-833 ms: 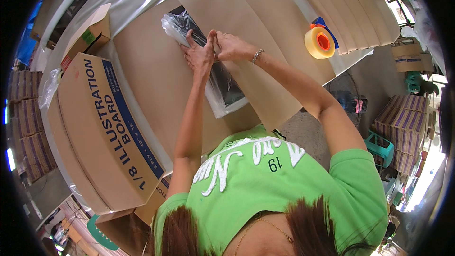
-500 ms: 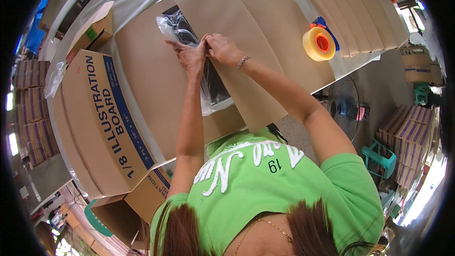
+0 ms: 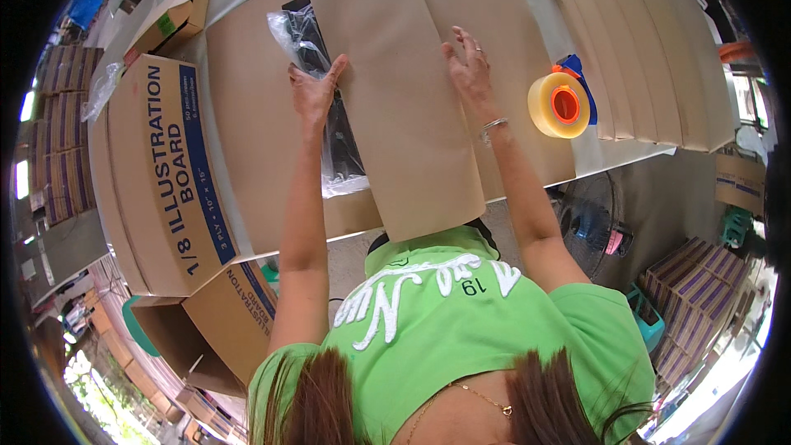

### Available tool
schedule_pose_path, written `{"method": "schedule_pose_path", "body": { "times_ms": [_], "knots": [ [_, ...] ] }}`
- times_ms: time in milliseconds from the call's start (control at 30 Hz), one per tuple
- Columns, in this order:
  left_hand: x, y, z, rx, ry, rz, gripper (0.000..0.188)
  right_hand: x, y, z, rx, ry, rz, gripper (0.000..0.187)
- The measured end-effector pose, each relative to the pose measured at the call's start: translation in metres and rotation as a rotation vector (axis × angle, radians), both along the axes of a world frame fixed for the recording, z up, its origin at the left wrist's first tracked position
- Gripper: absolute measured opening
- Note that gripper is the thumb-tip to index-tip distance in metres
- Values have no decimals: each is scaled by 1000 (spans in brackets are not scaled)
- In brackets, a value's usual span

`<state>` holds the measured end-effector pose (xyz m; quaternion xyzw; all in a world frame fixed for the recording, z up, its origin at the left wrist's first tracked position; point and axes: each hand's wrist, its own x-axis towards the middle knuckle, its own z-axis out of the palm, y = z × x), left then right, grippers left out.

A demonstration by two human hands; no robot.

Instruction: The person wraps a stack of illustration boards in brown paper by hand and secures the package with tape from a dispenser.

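A flat black item in clear plastic wrap [image 3: 339, 144] lies on brown kraft paper, partly under a folded-over panel of the paper [image 3: 395, 91]. My left hand [image 3: 315, 99] rests on the wrapped item, thumb and fingers spread, with the thumb at the panel's left edge. Loose clear plastic bunches just beyond that hand. To the right, my right hand [image 3: 471, 81] is over the brown paper beyond the panel's right edge, fingers apart and nothing in them. The panel's near end hangs over the table edge toward my shirt.
A roll of clear tape in a blue dispenser [image 3: 559, 105] stands right of my right hand. Layered brown sheets [image 3: 643, 49] lie at the far right. A large carton [image 3: 156, 189] and a smaller open box [image 3: 181, 16] sit at the left. A fan [image 3: 587, 222] stands beyond the table's right-hand edge.
My hands were together at the panel's left edge; now they are apart. The right hand has moved right and opened, and the panel lies flatter. The view has shifted slightly.
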<state>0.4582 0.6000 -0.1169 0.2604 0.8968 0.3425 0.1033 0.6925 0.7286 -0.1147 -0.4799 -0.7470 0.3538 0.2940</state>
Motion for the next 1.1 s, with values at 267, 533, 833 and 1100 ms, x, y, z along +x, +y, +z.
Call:
{"method": "schedule_pose_path", "body": {
  "times_ms": [267,533,833,1100],
  "knots": [
    [-2,7,1,-22,-15,13,119,25,-22,-18,-355,268,322,67],
    [-3,-4,2,-19,-97,1,122,60,-75,-10,-485,276,319,65],
    [-2,13,8,-69,-99,-10,125,-136,163,-45,-219,466,387,66],
    [-9,-7,0,-59,-73,-9,128,-25,22,-46,-364,437,435,58]
  ]
}}
